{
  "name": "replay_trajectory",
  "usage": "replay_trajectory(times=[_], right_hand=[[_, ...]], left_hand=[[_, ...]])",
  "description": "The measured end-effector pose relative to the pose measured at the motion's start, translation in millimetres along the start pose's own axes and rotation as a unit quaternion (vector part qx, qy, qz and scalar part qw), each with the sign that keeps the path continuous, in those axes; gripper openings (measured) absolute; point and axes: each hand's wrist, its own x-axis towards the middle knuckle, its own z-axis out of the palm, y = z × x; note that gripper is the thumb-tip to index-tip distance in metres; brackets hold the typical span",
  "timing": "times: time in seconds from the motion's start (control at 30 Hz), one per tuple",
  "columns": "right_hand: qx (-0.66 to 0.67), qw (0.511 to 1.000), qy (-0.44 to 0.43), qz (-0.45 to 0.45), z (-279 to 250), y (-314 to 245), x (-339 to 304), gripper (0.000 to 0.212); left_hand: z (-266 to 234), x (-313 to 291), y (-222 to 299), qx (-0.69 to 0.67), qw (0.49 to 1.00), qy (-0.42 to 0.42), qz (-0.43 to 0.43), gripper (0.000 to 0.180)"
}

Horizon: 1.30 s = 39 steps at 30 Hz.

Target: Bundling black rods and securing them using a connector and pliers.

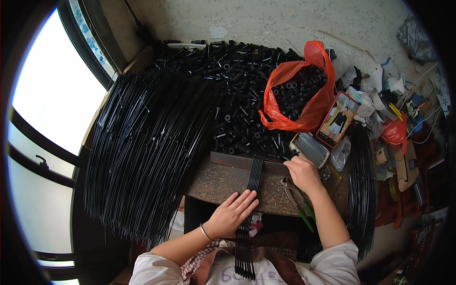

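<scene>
My left hand (232, 213) lies flat with its fingers stretched out, pressing on a row of thin black rods (256, 172). These rods lie side by side across the front edge of the table, running from a metal bar (229, 160) down toward my lap. My right hand (305, 175) is closed in a pinch by the right end of the bar. Whatever sits between its fingertips is too small and hidden to name; small black parts are right beside them. Below that hand rest green-handled pliers (304, 211), their jaws toward the bar.
A heap of black plastic fittings (237, 102) covers the table's back. A thick spread of black rods (147, 152) hangs over the left side. Behind my right hand are a red plastic bag (304, 124) of small parts, a lit phone (338, 118) and a clear-lidded box (311, 148).
</scene>
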Motion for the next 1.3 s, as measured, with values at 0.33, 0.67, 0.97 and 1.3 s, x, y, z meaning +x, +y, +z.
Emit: replay_trajectory(times=[0.33,0.67,0.97,1.3], right_hand=[[0.015,1.0,-0.01,-0.025,0,-5,-4,0.012],[-0.071,0.997,0.012,-0.03,5,-1,2,0.014],[-0.015,0.997,-0.018,-0.071,10,4,12,0.021],[-0.011,0.997,-0.074,-0.027,2,-5,15,0.017]], left_hand=[[-1,0,0,-0.007,1.0,0.008,0.002,0.066],[-1,0,0,0.019,1.0,-0.014,0.012,0.067],[-2,1,-2,0.01,1.0,-0.003,0.012,0.067],[-3,2,-4,0.029,0.999,-0.008,0.031,0.067]])
